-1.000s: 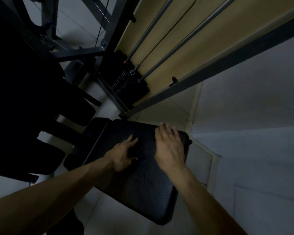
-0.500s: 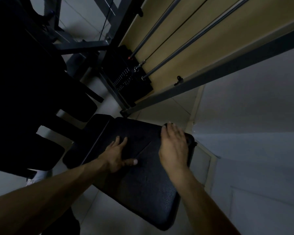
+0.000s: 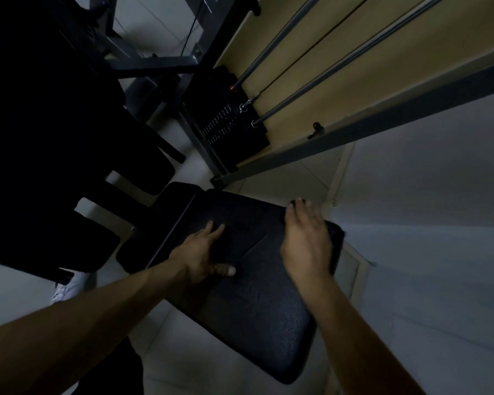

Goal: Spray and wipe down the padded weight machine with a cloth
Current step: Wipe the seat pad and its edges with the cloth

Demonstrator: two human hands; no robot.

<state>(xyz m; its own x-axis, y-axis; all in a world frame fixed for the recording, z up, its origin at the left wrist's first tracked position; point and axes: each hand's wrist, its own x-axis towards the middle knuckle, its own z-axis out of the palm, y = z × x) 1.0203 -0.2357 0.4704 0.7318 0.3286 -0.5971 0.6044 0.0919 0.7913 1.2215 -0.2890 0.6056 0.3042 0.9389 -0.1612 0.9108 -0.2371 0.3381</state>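
The black padded seat [image 3: 257, 306] of the weight machine fills the lower middle of the head view, tilted toward the lower right. My left hand [image 3: 203, 255] lies flat on the pad's left half, fingers straight and spread, thumb pointing right. A dark patch and a crease line [image 3: 251, 246] sit beside its fingers; I cannot tell whether that is a cloth. My right hand [image 3: 305, 240] rests palm down on the pad's far right part, fingers straight, fingertips at the far edge. No spray bottle is in view.
The black weight stack [image 3: 226, 121] with its guide rods [image 3: 325, 69] stands beyond the pad inside a grey steel frame [image 3: 354, 138]. More dark pads [image 3: 69, 166] crowd the left. A pale wall [image 3: 425, 209] is close on the right. A white shoe [image 3: 69, 286] stands on the tiled floor.
My left hand has slid back and leftward over the pad and its thumb has spread out. My right hand has shifted slightly toward the pad's far right corner.
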